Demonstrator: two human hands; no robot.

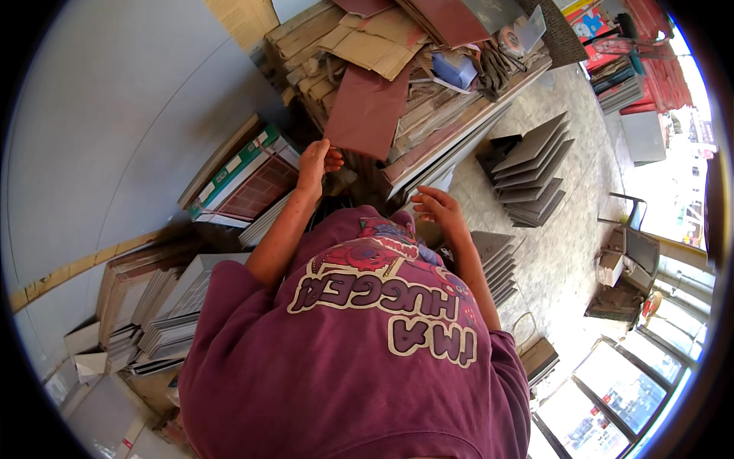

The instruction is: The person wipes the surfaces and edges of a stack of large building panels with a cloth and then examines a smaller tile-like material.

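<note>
A flat reddish-brown tile (370, 112) lies on the cluttered pile ahead, its near edge jutting toward me. My left hand (312, 167) is at the tile's near left corner, fingers curled in and pinching its edge. Behind the tile, torn brown cardboard (375, 46) covers part of the pile. My right hand (438, 206) holds nothing; its fingers are apart, just right of the near end of the stacked boards (440, 157).
Grey tiles (535, 161) stand in a fanned row on the floor to the right. At left, a green-and-white carton (243, 172) leans by the wall, with more stacked tiles (168, 321) nearer. A chair (638, 245) stands far right.
</note>
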